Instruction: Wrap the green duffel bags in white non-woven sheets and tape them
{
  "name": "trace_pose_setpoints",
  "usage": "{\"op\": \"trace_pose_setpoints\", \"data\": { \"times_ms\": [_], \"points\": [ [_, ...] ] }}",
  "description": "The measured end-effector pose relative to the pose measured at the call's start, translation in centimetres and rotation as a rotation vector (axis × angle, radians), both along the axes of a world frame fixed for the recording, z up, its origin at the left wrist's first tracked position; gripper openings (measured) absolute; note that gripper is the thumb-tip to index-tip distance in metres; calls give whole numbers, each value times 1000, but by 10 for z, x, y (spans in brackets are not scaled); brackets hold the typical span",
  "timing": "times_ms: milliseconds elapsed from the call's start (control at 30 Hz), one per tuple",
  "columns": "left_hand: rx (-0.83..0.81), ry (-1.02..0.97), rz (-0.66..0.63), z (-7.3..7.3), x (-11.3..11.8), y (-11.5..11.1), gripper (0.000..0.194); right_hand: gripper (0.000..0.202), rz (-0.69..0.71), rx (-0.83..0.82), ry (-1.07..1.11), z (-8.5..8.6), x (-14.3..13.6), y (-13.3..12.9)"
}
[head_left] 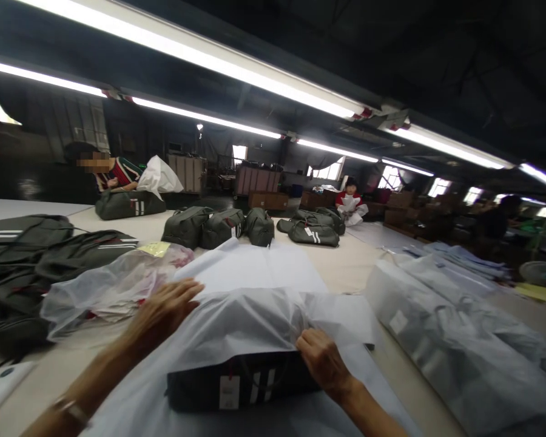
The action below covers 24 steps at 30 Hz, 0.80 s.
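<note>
A dark bag (195,388) with two white stripes and a white hang tag (229,392) lies in front of me, its top covered by a thin white sheet (241,321). My right hand (323,358) is closed on the gathered sheet at the bag's right end. Over the sheet's left edge my left hand (170,303) hovers with its fingers stretched out, holding nothing. More flat white sheets (259,264) lie beneath and behind the bag.
Dark bags (95,252) and a clear plastic bag (113,291) with tags lie left. Wrapped bags (446,340) fill the right side. Further dark bags (222,227) stand across the table. Two people work beyond, one at left (127,173), one in red (349,200).
</note>
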<state>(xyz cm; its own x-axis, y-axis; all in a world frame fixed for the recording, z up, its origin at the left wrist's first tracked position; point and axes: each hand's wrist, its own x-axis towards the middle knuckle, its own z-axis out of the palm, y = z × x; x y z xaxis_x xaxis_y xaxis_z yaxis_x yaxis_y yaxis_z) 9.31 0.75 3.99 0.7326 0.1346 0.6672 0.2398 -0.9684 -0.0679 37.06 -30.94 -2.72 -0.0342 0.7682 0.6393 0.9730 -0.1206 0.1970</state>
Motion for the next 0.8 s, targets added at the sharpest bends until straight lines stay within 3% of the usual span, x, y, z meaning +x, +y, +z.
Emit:
{"op": "trace_pose_setpoints", "data": {
  "times_ms": [33,100,167,233,333,467,533,600,667,733,800],
  "points": [
    [14,41,-95,12,39,-11,35,31,-7,5,-8,0,-1,0],
    [24,155,-217,18,106,-34,39,32,-16,18,-27,1,-2,1],
    [0,291,-286,2,153,-54,46,32,-24,29,-38,1,-4,3],
    [-46,416,-349,-24,177,-67,57,32,-29,42,-32,1,-7,6],
    [-116,490,-424,-58,181,-74,66,30,-22,45,34,-4,-16,2],
    [-134,514,-433,-72,174,-73,66,15,23,94,406,-25,-27,-37],
    [-107,509,-436,-72,176,-71,65,17,-116,261,767,-36,-24,-64],
    [-64,468,-457,-73,178,-69,66,29,-344,494,1194,-38,-14,-85],
    [-16,413,-495,-76,180,-68,69,51,-427,680,1598,-28,2,-93],
    [30,379,-539,-79,180,-67,72,68,-329,793,1897,-8,17,-88],
    [66,375,-583,-79,178,-69,74,76,-229,821,2041,14,27,-75]
  ]
}}
